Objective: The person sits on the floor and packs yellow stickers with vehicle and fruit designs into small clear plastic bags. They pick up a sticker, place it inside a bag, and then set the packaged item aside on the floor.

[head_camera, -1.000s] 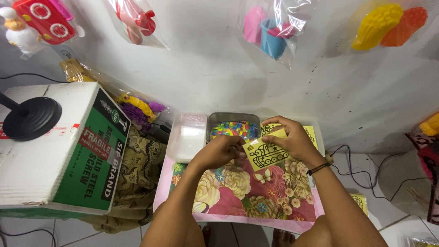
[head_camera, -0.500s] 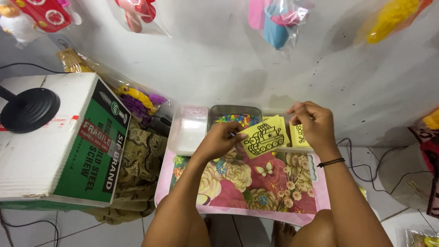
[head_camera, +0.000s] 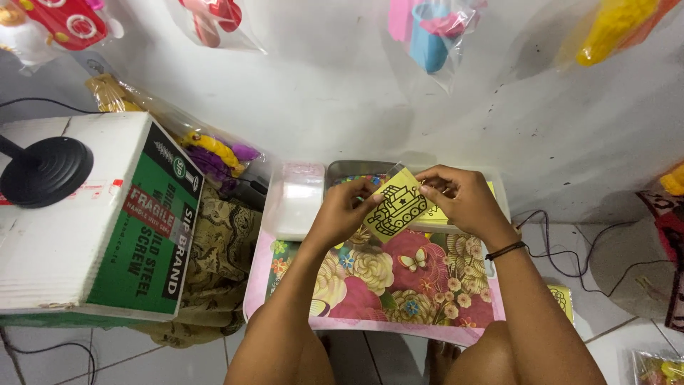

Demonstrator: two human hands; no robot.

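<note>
A yellow card with a black line drawing of a tank (head_camera: 397, 207), in a clear sleeve, is held up over the small floral table (head_camera: 399, 285). My left hand (head_camera: 342, 210) pinches its left edge. My right hand (head_camera: 459, 199) grips its upper right corner, a black band on the wrist. Behind the card sits a metal tray (head_camera: 349, 171) with colourful small pieces, partly hidden by my hands. More yellow sheets (head_camera: 438, 214) lie under my right hand.
A white plastic container (head_camera: 299, 199) stands at the table's back left. A large white-and-green cardboard box (head_camera: 92, 221) with a black round stand base (head_camera: 46, 171) is on the left. Bagged toys hang on the wall. Cables run across the floor at right.
Both hands have lifted the yellow tank card off the table and brought it closer together in front of the tray; the right hand shifted left onto the card's corner.
</note>
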